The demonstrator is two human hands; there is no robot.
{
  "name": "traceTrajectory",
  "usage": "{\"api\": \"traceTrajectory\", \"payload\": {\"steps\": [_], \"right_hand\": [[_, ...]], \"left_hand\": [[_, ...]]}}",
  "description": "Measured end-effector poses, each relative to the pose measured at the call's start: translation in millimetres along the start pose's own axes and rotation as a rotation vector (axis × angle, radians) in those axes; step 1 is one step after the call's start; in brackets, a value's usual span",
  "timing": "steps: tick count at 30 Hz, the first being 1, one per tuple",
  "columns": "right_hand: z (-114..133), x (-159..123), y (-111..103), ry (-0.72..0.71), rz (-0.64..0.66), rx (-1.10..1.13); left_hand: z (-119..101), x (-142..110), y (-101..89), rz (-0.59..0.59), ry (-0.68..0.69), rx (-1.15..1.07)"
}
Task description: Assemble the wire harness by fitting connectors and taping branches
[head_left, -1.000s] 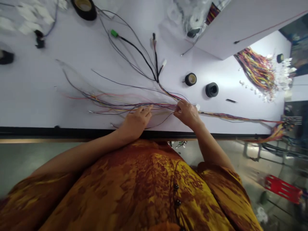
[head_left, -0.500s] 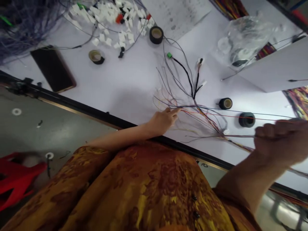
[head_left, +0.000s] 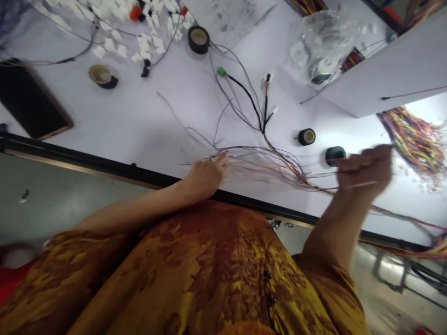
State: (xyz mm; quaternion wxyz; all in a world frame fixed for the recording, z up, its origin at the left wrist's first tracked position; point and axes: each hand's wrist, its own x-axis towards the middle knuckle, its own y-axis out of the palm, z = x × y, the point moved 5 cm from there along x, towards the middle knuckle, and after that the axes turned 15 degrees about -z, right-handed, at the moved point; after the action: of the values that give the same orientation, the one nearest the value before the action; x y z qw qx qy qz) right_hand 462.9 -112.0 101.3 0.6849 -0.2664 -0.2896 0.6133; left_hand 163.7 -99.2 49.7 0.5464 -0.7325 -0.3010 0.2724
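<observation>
A long white-topped bench runs across the view, edged by a black strip with a thin brass-coloured trim beneath it. Below it lies a smooth grey floor, with a dark metal bench frame at lower right. A raised white board stands at upper right, and bright light glares across the bench's surface.
</observation>
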Motion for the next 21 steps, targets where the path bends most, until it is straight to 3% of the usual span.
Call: {"api": "traceTrajectory", "payload": {"steps": [3,6,12,16,21], "right_hand": [[-15.5,-11.7,4.0,0.234,-0.128,0.284],[-24.4,-40.2,26.0,0.379,0.03,0.221],[-14.0,-72.5,56.2,0.182,0.107,-0.225],[-15.9,-75.6,70.8,0.184,0.19,-0.638],[-9.2,-73.3,82.3,0.139,0.309,-0.776]], "left_hand": [[3.8,1.9,0.8,0.035,-0.034,0.034],[4.6,3.5,1.9,0.064,-0.051,0.04],[4.1,2.7,4.6,0.082,-0.074,0.036],[2.9,0.9,2.7,0.057,-0.03,0.08],[-8.1,-3.7,-0.8,-0.085,0.11,0.012]]}}
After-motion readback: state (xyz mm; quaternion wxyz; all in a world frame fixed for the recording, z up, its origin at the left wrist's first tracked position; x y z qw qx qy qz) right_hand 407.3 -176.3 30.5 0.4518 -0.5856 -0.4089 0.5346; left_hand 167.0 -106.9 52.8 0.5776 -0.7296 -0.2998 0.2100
